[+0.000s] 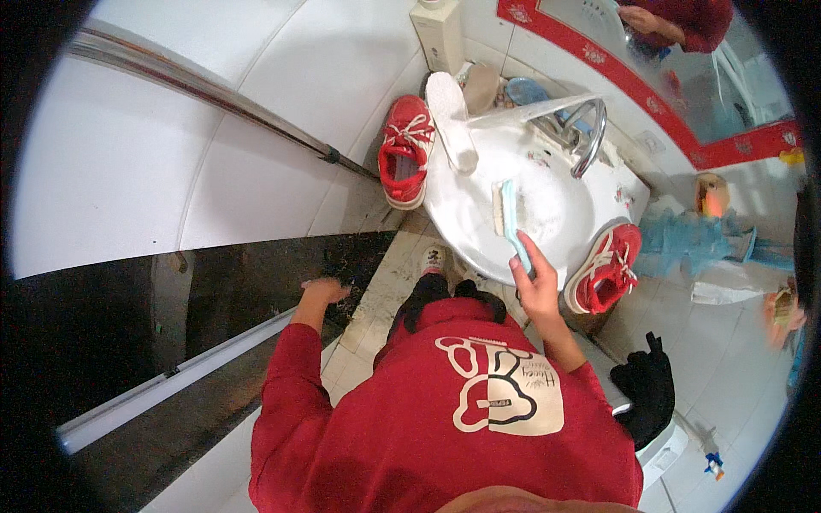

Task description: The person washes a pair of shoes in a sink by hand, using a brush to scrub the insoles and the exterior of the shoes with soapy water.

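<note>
My right hand (539, 282) grips the end of a light blue scrub brush (510, 205) with pale bristles, held over the white washbasin (462, 234). My left hand (326, 290) is off to the left, away from the basin, over a dark panel. It is blurred, no object shows in it, and its fingers are not clear. A red sneaker with white laces (406, 160) rests at the basin's left edge. Beside it a white insole (454, 122) lies across the rim. The other red sneaker (603, 269) sits tilted at the right edge.
A chrome faucet (598, 138) arches over the basin's back. Behind stand a cream bottle (439, 38) and a blue oval object (526, 91). A metal rail (211, 99) runs along the left wall. A red-framed mirror (737, 83) hangs at upper right; a black cloth item (648, 391) hangs at right.
</note>
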Available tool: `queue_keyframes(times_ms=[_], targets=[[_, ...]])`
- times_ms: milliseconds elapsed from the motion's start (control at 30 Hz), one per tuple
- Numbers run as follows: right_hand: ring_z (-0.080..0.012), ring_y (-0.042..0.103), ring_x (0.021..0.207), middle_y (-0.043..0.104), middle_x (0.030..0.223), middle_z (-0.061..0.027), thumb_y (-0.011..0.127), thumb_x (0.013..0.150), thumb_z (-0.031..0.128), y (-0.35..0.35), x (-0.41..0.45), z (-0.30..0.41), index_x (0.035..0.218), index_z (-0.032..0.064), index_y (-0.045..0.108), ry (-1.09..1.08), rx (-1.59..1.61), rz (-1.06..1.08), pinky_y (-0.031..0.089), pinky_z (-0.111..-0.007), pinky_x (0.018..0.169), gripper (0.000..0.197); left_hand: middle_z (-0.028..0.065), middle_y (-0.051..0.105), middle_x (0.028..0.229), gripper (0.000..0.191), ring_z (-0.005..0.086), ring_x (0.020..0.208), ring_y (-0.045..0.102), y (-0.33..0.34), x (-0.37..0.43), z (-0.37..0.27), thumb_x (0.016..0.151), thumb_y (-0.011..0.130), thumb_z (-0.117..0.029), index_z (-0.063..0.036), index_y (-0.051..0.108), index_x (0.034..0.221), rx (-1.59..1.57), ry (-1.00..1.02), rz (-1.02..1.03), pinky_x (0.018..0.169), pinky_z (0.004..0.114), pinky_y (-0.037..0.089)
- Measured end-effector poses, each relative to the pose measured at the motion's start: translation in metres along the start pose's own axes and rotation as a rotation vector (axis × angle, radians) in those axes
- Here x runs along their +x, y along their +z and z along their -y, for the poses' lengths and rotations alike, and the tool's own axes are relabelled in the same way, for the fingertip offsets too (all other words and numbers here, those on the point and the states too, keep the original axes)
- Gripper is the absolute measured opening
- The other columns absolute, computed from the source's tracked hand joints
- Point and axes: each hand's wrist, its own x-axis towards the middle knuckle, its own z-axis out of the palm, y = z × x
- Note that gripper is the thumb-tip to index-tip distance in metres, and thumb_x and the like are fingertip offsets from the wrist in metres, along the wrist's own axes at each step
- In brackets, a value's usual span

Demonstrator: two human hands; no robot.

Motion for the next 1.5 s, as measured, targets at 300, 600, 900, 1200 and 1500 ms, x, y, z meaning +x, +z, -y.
queue_keyframes(times_ms=[300,600,900,1200,1500], targets=[[-0.0065,0.048,0.085,0.058,0.099,-0.0028,0.054,0.086,0.007,0.006,-0.004,0.003,0.126,0.0025,0.047,-0.030,0.011,0.043,0.039,-0.020,0.077,0.041,0.0120,0.055,0.113,0.038,0.0263,0.102,0.054,-0.124,0.026,-0.159,0.090,0.046,-0.025,0.0002,0.046,0.119,-1.831,0.256,-0.167,0.088,0.040,0.043],[-0.0191,0.057,0.099,0.059,0.110,-0.0169,0.056,0.085,0.009,-0.015,-0.021,0.002,0.125,0.0072,0.049,-0.072,-0.069,-0.132,0.043,-0.029,0.083,0.041,0.0127,0.054,0.114,0.034,0.0255,0.107,0.051,-0.151,0.126,-0.227,0.091,0.042,-0.020,-0.0017,0.045,0.119,-2.408,-0.136,-0.069,0.094,0.042,0.040],[-0.0169,0.056,0.098,0.060,0.109,-0.0155,0.055,0.085,0.010,-0.024,-0.033,-0.006,0.125,0.0087,0.049,-0.100,-0.062,-0.201,0.043,-0.028,0.082,0.041,0.0099,0.048,0.126,0.040,0.0288,0.114,0.047,-0.125,0.098,-0.199,0.093,0.038,-0.036,-0.0091,0.047,0.122,-2.362,0.378,0.009,0.093,0.046,0.041],[-0.0063,0.040,0.065,0.057,0.085,-0.0009,0.052,0.090,0.016,-0.012,-0.014,-0.023,0.125,0.0065,0.048,0.096,0.194,-0.087,0.038,-0.021,0.059,0.037,0.0131,0.043,0.132,0.044,0.0309,0.122,0.038,-0.142,-0.021,-0.207,0.091,0.043,-0.027,-0.0049,0.040,0.129,-2.261,0.515,0.258,0.104,0.048,0.028],[-0.0029,0.032,0.047,0.038,0.061,0.0070,0.050,0.091,0.023,-0.009,-0.010,-0.063,0.131,0.0070,0.041,0.376,0.390,-0.213,0.027,-0.019,0.041,0.044,0.0125,0.051,0.123,0.040,0.0248,0.112,0.050,-0.094,-0.015,-0.251,0.087,0.049,-0.006,-0.0017,0.042,0.126,-1.797,0.406,0.389,0.097,0.040,0.039]])
